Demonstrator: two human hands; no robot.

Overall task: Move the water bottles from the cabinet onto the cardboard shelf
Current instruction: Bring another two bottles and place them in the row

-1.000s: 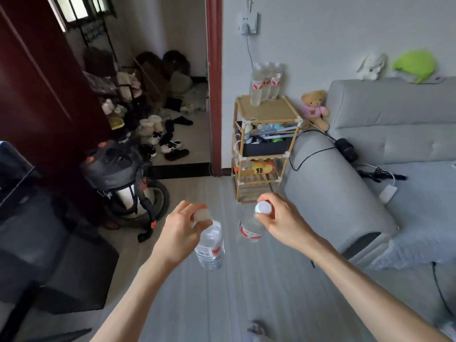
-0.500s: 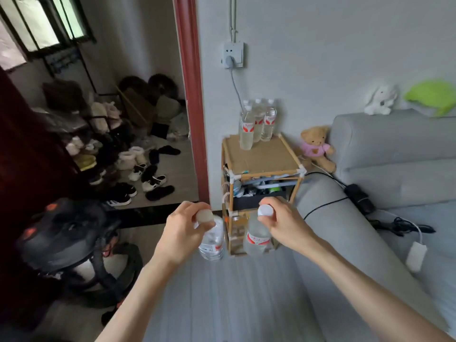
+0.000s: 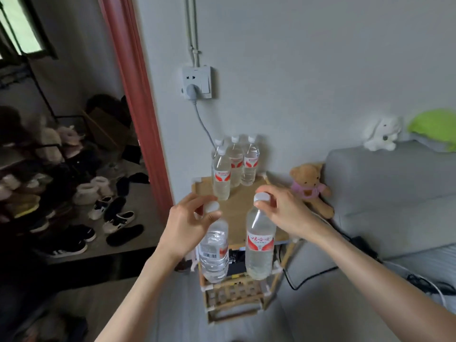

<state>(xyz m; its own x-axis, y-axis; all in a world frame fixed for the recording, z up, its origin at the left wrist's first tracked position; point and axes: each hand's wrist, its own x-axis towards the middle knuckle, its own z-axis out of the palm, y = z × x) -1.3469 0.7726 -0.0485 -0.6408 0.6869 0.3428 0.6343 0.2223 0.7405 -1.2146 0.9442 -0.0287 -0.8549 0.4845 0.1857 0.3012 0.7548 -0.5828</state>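
A person stands before a small cardboard shelf (image 3: pixel 240 211) set against a pale wall, seen from a camera on their head. Each of the hands carries a water bottle by its white cap, so the bottles hang upright below the fingers, apart from each other. The left hand (image 3: pixel 187 223) pinches the cap of the left bottle (image 3: pixel 214 253), whose barcode side faces the camera; it hangs in front of the shelf's left front corner. The right hand (image 3: pixel 286 213) grips the cap of the right bottle (image 3: pixel 260 248), red label showing, in front of the shelf's front edge. Both bottles appear to be in the air, not yet resting on the shelf top. Holding them by the caps likely leaves the bases free to be set straight down. At the back of the shelf top, against the wall, stands a group of four bottles (image 3: pixel 234 166), close together; the bare front part of the top looks like the landing spot. Packing the earlier bottles to the rear probably keeps room for these. Above the shelf is a wall socket (image 3: pixel 196 82) with a grey plug and cord. Just right of the shelf a teddy bear (image 3: pixel 309 188) leans beside a grey sofa (image 3: pixel 394 193). Left of the shelf, past a red door frame (image 3: pixel 133 95), shoes (image 3: pixel 116 218) lie on the floor.
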